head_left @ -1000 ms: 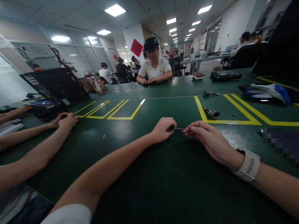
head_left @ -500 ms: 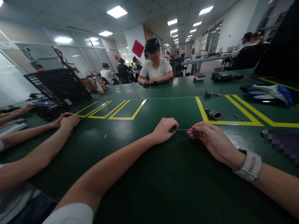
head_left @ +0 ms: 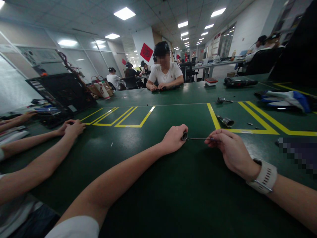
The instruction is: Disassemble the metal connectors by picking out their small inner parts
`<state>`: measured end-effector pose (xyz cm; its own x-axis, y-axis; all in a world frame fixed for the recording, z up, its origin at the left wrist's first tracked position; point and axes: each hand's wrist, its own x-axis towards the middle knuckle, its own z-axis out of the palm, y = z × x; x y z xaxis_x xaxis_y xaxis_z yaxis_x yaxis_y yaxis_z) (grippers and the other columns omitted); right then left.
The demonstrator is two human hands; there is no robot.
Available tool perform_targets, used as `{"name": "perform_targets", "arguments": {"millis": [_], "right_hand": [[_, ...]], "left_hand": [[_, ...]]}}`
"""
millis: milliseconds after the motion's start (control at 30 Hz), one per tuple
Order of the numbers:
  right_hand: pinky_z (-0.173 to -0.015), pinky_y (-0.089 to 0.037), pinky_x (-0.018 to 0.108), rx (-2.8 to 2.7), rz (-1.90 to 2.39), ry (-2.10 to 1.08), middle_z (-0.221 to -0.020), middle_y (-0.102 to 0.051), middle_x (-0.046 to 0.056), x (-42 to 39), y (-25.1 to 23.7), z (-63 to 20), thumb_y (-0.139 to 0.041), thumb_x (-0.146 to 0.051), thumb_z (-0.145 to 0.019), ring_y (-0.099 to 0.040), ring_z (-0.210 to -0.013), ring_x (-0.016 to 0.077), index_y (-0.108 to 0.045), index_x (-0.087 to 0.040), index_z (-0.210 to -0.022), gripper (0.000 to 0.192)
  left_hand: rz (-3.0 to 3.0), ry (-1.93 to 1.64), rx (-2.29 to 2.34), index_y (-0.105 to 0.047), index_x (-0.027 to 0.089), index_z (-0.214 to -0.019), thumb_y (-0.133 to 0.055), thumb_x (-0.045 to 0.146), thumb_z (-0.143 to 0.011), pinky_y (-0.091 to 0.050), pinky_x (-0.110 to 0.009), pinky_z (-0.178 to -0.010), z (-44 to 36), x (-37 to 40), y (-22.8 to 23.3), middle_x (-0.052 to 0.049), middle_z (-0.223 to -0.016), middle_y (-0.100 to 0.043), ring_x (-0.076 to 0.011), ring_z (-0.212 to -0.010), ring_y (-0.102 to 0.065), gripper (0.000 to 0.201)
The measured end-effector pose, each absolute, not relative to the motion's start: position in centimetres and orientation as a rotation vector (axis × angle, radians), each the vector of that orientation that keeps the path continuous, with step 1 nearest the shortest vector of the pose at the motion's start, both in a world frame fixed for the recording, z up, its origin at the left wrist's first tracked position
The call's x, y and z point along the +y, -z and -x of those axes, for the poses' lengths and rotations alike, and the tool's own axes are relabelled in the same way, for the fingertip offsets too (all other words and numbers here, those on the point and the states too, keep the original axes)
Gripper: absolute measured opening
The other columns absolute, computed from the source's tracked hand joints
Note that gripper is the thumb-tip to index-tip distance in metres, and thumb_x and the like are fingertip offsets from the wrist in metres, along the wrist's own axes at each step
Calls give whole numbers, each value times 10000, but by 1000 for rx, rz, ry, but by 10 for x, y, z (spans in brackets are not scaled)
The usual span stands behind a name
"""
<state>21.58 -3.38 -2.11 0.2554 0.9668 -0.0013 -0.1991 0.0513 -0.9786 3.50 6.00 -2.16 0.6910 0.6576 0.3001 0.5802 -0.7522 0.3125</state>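
My left hand (head_left: 173, 139) is wrapped round a dark metal cylinder (head_left: 184, 136), whose round open end faces right. Most of its body is hidden in the fist. My right hand (head_left: 230, 150), with a pale watch strap on the wrist, pinches a thin straight metal rod (head_left: 198, 138) like a fine screwdriver; its handle end is hidden by the fingers. The rod's tip lies just right of the cylinder's open mouth, apparently apart from it. Beyond my right hand, a metal piece with a cup-shaped end (head_left: 228, 123) lies inside a yellow-taped area.
A similar metal piece (head_left: 223, 99) lies farther back, with small dark bits (head_left: 250, 124) near the tape. Blue-and-white gloves (head_left: 289, 99), a black tool (head_left: 239, 82) and a red-and-white box (head_left: 211, 81) sit at right. A co-worker's hands (head_left: 74, 128) rest on the green table (head_left: 153, 191) at left.
My right hand has moved slightly right with the rod, drawing its tip away from the cylinder. The left hand has stayed almost in place, its cylinder turned slightly.
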Motion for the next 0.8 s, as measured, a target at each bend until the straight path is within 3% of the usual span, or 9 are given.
{"name": "perform_targets", "arguments": {"millis": [467,633,800], "right_hand": [[-617,-469,320,-980,1068,-984,-707,-611,6,-35,23,-220,-556,-229,-741,-587,-682,169,-608,-217,-698,69],[-724,-468,362,-1327,1180,-835,-816,-638,36,-40,20,-213,-524,-313,-814,-599,-792,199,-604,-202,-812,138],[-677,-453,345,-1597,1345,-630,-867,-638,48,-45,13,-206,-464,-332,-856,-592,-800,208,-595,-204,-874,184]], "left_hand": [[-2457,-769,911,-487,168,-865,-605,179,-713,-441,-293,-699,-28,69,29,-21,-889,-539,-150,-793,-519,193],[-2536,-712,764,-525,167,-844,-559,135,-728,-432,-299,-767,-29,71,27,-19,-868,-566,-156,-836,-534,125],[-2673,-632,693,-520,169,-874,-504,83,-711,-408,-299,-780,-30,70,26,-26,-886,-566,-156,-844,-527,185]]}}
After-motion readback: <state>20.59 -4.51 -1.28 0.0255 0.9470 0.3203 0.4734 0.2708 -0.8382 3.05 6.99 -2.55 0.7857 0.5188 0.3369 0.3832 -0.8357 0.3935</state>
